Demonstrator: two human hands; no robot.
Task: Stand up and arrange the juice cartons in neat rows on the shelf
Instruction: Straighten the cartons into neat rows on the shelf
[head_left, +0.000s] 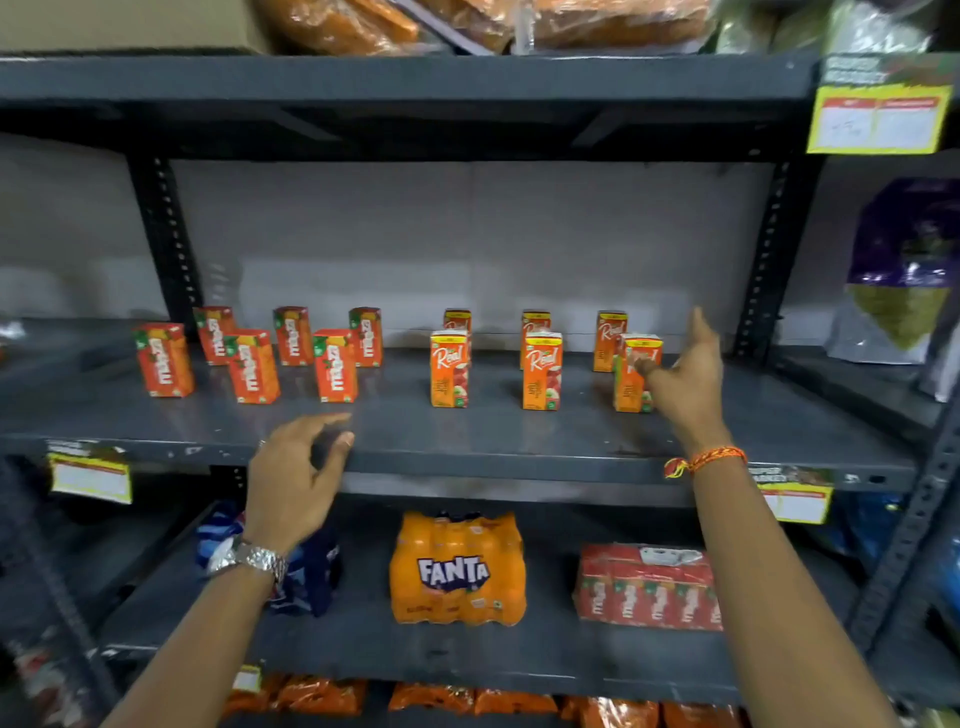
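Small orange juice cartons stand upright in two rows on the grey metal shelf (519, 441). On the left are several Maaza cartons (253, 366); on the right are several Real cartons (542, 371). My right hand (685, 379) is at the front right Real carton (631, 382), fingers spread, fingertips touching its front face but not gripping it. My left hand (296, 478) hovers over the shelf's front edge, in front of the Maaza cartons, fingers loosely curled and holding nothing.
The shelf below holds a Fanta bottle pack (457, 569), a wrapped pack of red cartons (647, 587) and a blue pack (311, 571). Yellow price tags (91, 478) hang on the shelf edges. Perforated uprights (761, 260) frame the bay. A purple bag (904, 270) stands right.
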